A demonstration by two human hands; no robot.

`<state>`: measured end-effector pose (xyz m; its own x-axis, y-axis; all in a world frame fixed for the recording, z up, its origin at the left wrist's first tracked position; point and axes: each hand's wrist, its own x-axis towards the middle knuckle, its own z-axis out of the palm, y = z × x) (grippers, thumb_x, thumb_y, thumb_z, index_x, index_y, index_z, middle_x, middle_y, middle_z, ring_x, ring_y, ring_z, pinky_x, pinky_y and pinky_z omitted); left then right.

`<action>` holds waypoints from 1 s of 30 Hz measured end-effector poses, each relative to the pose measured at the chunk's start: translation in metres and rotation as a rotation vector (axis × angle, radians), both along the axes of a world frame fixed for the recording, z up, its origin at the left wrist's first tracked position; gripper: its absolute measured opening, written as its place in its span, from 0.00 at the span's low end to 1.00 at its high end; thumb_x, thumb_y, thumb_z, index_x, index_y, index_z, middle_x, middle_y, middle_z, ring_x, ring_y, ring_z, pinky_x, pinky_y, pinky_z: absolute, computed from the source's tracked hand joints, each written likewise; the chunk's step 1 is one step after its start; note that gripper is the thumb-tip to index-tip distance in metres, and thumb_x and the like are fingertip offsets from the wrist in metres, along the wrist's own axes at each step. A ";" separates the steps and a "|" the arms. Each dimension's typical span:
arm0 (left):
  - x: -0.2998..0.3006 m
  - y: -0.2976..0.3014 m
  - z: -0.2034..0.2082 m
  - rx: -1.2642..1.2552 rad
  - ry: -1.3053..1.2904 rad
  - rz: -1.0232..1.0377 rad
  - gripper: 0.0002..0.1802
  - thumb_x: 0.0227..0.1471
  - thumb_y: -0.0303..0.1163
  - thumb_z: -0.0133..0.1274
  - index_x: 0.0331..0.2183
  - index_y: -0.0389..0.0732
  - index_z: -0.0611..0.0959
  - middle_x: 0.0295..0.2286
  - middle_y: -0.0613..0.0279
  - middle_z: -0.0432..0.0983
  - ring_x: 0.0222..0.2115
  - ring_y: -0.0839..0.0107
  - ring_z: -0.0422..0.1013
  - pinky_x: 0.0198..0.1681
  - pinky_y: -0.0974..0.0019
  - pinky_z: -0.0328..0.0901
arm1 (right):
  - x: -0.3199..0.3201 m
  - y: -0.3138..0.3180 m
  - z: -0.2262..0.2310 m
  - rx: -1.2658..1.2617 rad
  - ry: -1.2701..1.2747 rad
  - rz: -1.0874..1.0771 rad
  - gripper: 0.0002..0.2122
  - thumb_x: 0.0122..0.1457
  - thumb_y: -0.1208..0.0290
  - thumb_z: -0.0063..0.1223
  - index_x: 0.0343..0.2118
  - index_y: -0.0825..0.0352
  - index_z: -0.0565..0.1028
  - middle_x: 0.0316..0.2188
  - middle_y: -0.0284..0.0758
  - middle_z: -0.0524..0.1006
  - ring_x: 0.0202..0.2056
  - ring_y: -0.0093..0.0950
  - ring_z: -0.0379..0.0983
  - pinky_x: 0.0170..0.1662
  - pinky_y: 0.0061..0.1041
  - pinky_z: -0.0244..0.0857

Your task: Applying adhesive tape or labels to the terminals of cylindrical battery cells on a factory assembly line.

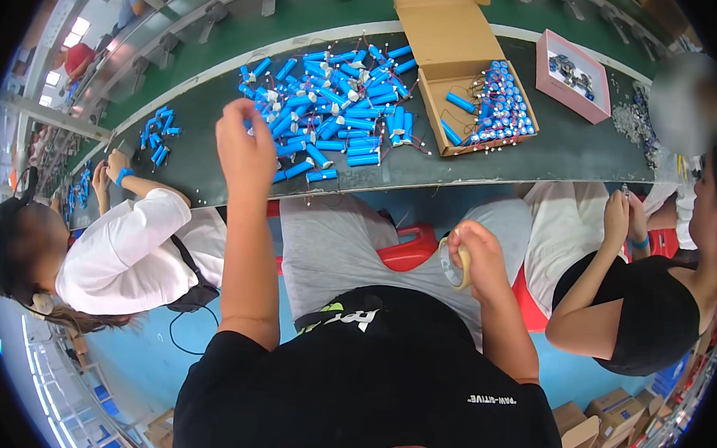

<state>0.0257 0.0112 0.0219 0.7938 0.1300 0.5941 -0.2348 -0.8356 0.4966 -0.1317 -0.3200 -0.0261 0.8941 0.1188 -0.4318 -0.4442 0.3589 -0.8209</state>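
Note:
My left hand (246, 147) is raised over the left end of a heap of blue cylindrical battery cells (332, 101) with thin wires and white tabs. Its fingers are curled together, and whatever may be between them is hidden. Above my lap, my right hand (480, 251) is closed round a roll of yellowish tape (458, 270), whose ring hangs below the fingers. An open cardboard box (438, 98) stands right of the heap. Upright cells (506, 106) are packed along its right side, and a couple of loose cells lie at its left.
A pink box (573, 77) holding small metal parts stands farther right, beside scattered clear bits (633, 125). At the left, a co-worker in white (122, 244) handles more blue cells (159, 135). Another co-worker in black (638, 312) sits close on my right. The dark bench's edge (450, 182) runs before me.

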 end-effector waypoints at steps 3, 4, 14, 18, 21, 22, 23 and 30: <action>0.018 0.034 -0.017 -0.011 0.168 0.065 0.11 0.54 0.24 0.50 0.41 0.37 0.75 0.39 0.53 0.70 0.41 0.60 0.71 0.46 0.63 0.64 | 0.002 0.005 0.007 0.014 -0.060 0.015 0.10 0.64 0.71 0.39 0.26 0.66 0.68 0.23 0.32 0.69 0.21 0.19 0.61 0.26 0.18 0.54; 0.024 0.042 -0.026 -0.033 0.144 0.006 0.11 0.53 0.23 0.50 0.41 0.38 0.75 0.41 0.53 0.70 0.41 0.60 0.71 0.47 0.62 0.64 | 0.003 0.008 0.009 0.021 -0.087 0.028 0.10 0.64 0.71 0.39 0.27 0.67 0.68 0.24 0.32 0.69 0.21 0.19 0.61 0.26 0.18 0.54; 0.021 0.028 -0.005 0.331 -0.114 0.144 0.13 0.45 0.24 0.53 0.37 0.39 0.78 0.42 0.48 0.71 0.42 0.48 0.71 0.42 0.52 0.67 | -0.003 0.008 0.017 -0.035 -0.083 0.008 0.09 0.66 0.69 0.40 0.31 0.67 0.70 0.25 0.30 0.69 0.23 0.17 0.61 0.28 0.16 0.56; -0.019 -0.038 0.000 0.134 -0.289 -0.086 0.08 0.43 0.21 0.55 0.31 0.39 0.78 0.31 0.51 0.73 0.33 0.54 0.71 0.39 0.56 0.65 | -0.003 0.011 0.030 -0.199 -0.280 0.111 0.08 0.67 0.69 0.42 0.35 0.68 0.71 0.27 0.29 0.69 0.25 0.15 0.61 0.30 0.15 0.57; -0.074 -0.117 0.010 -0.175 0.271 -0.777 0.12 0.47 0.26 0.60 0.36 0.37 0.77 0.30 0.55 0.73 0.28 0.62 0.72 0.31 0.65 0.67 | -0.005 0.016 0.034 -0.259 -0.352 0.108 0.05 0.67 0.72 0.42 0.40 0.68 0.68 0.28 0.28 0.70 0.27 0.15 0.62 0.33 0.16 0.59; -0.087 -0.132 0.013 -0.250 0.411 -0.885 0.12 0.49 0.28 0.60 0.37 0.36 0.77 0.30 0.55 0.74 0.28 0.63 0.72 0.31 0.66 0.67 | -0.007 0.018 0.033 -0.230 -0.350 0.078 0.05 0.67 0.74 0.43 0.43 0.67 0.67 0.29 0.28 0.70 0.29 0.16 0.63 0.34 0.16 0.60; -0.095 -0.140 0.014 -0.325 0.551 -0.987 0.13 0.50 0.29 0.60 0.38 0.36 0.77 0.31 0.55 0.74 0.28 0.64 0.73 0.31 0.67 0.68 | -0.008 0.017 0.032 -0.230 -0.352 0.078 0.05 0.67 0.74 0.43 0.43 0.67 0.67 0.29 0.28 0.70 0.29 0.16 0.63 0.34 0.16 0.60; -0.100 -0.148 0.004 -0.377 0.738 -1.006 0.06 0.56 0.27 0.53 0.35 0.36 0.75 0.31 0.57 0.74 0.28 0.65 0.72 0.31 0.67 0.67 | -0.017 0.004 0.045 -0.464 -0.399 0.138 0.09 0.65 0.76 0.45 0.46 0.68 0.63 0.30 0.31 0.72 0.33 0.19 0.67 0.40 0.20 0.64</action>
